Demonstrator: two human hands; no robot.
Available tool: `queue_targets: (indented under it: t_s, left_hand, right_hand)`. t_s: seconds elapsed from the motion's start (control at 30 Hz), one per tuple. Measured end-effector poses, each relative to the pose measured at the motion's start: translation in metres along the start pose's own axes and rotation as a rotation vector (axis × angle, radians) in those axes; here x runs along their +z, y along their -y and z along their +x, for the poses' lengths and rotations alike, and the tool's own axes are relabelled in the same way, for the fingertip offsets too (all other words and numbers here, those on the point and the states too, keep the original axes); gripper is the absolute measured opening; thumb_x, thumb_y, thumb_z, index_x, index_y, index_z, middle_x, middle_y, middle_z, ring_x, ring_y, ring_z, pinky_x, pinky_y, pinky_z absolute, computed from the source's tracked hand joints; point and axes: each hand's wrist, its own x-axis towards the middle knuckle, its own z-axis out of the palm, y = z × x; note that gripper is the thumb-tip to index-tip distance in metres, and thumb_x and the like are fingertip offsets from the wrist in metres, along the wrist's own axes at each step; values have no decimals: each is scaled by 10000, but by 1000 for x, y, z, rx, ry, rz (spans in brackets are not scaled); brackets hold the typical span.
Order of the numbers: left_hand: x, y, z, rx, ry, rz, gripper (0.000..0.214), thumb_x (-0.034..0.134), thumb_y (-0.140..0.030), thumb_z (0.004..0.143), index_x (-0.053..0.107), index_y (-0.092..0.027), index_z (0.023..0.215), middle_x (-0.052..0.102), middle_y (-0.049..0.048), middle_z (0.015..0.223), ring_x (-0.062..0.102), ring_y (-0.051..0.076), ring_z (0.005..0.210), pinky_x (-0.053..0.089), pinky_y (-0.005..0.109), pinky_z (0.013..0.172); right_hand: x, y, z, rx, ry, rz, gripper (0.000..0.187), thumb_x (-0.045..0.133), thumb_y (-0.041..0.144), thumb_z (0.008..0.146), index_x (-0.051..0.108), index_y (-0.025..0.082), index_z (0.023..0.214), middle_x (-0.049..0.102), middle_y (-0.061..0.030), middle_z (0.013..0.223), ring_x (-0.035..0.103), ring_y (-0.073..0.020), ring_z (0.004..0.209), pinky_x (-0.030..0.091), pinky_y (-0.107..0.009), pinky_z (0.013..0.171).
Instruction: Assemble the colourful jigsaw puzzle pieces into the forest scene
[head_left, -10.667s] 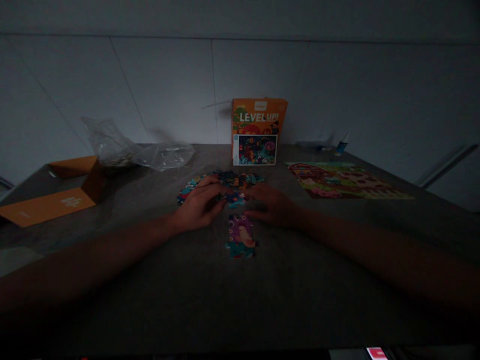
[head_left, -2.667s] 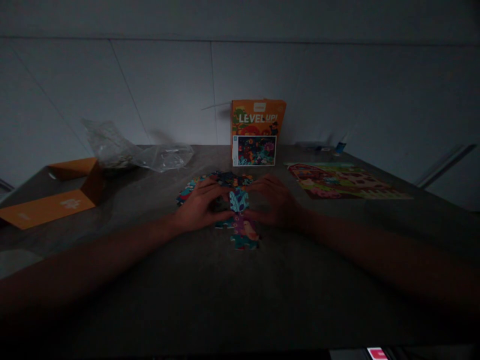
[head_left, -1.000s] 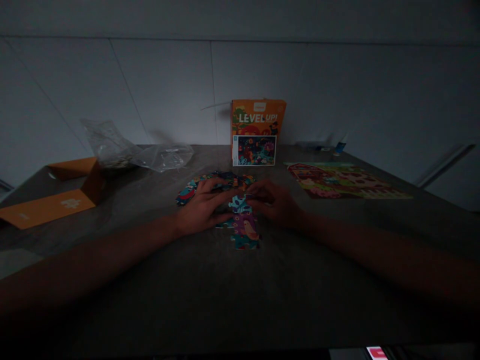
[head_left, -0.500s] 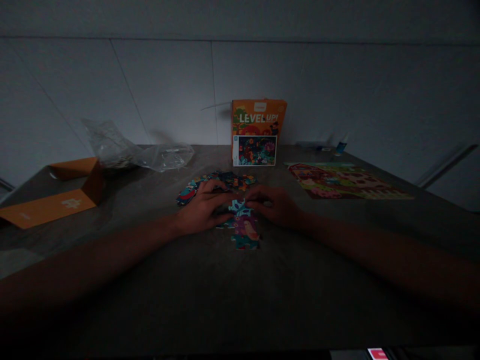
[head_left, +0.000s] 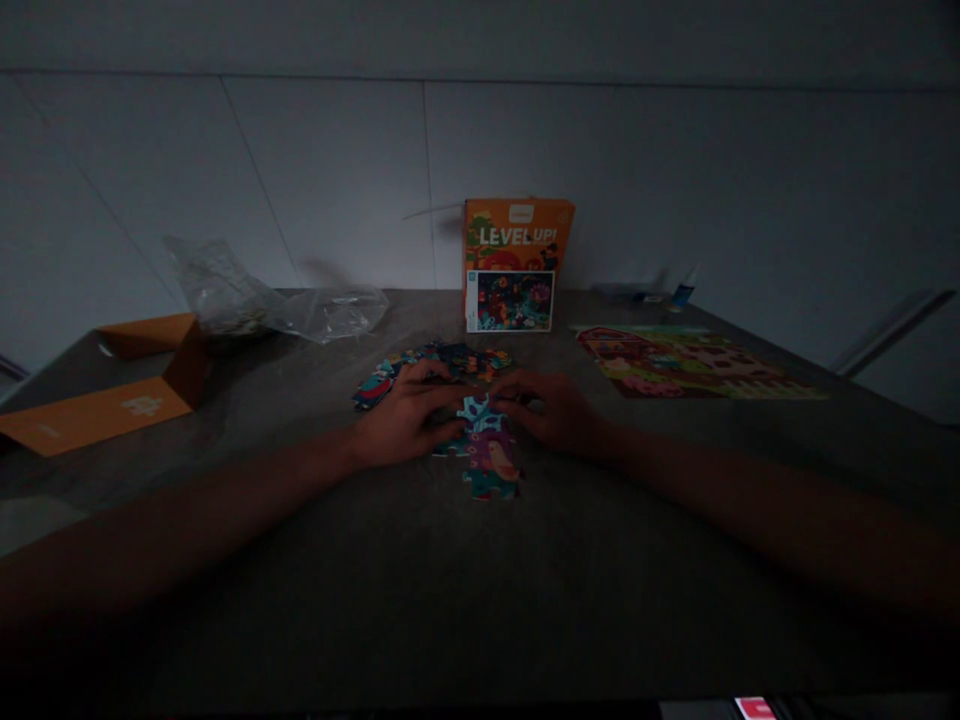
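Observation:
A short strip of joined puzzle pieces (head_left: 489, 462) lies on the dark table (head_left: 480, 600), showing purple, orange and teal. A teal piece (head_left: 475, 408) sits flat at the strip's far end. My left hand (head_left: 405, 420) lies flat beside it, fingers stretched out, their tips touching the teal piece and the strip's left edge. My right hand (head_left: 553, 410) comes in from the right with curled fingers pinching the teal piece's right edge. Just beyond both hands lies a heap of loose puzzle pieces (head_left: 442, 360).
An orange puzzle box (head_left: 517, 262) stands upright against the wall. A finished puzzle (head_left: 690, 365) lies at the right. Clear plastic bags (head_left: 300, 305) and an open orange box lid (head_left: 105, 385) are at the left. A small bottle (head_left: 682, 292) stands far right.
The teal piece, held up between both hands 2.7 s ago, now lies flat at the top of the strip. Over the last second the hands have barely shifted.

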Motion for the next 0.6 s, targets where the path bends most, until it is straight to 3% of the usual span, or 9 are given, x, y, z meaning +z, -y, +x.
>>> queue_targets:
  t_s: [0.13,0.23,0.33,0.47,0.6]
  left_hand:
    - [-1,-1,1,-17,-1,-64,365,636,-273,949,678,-216,1308,727,77,1032,578,275,1223,508,431,1024]
    - [-2,-1,3,-113,-74,-103,272,644,-273,924,739,-214,1172,730,66,956,613,271,1123,502,432,1021]
    - [-2,6,6,-370,-253,-127,235,650,-298,888,757,-190,1069,726,76,955,646,269,1023,526,421,967]
    - [-2,21,8,-724,-483,-112,425,637,-312,858,680,-187,1262,729,72,971,681,258,930,548,409,894]
    - [1,37,6,-915,-477,-138,372,576,-302,864,735,-192,1182,751,84,976,694,247,889,555,363,806]
  right_hand:
    - [0,2,0,-16,-14,-5,153,631,258,935,719,205,1048,786,-50,1028,733,-163,846,561,-276,733]
    - [0,2,2,72,-62,-29,200,621,248,929,704,215,1107,791,-39,992,735,-169,811,567,-284,715]
    - [-1,0,4,206,-186,-58,181,628,245,923,696,208,1086,789,-45,961,734,-183,818,570,-296,719]
    - [-1,-7,8,337,-266,-129,133,642,211,905,702,192,1022,780,-67,975,729,-204,873,566,-317,753]
    - [-1,-15,9,385,-199,-184,122,632,154,872,704,186,967,769,-67,958,712,-194,841,568,-323,765]
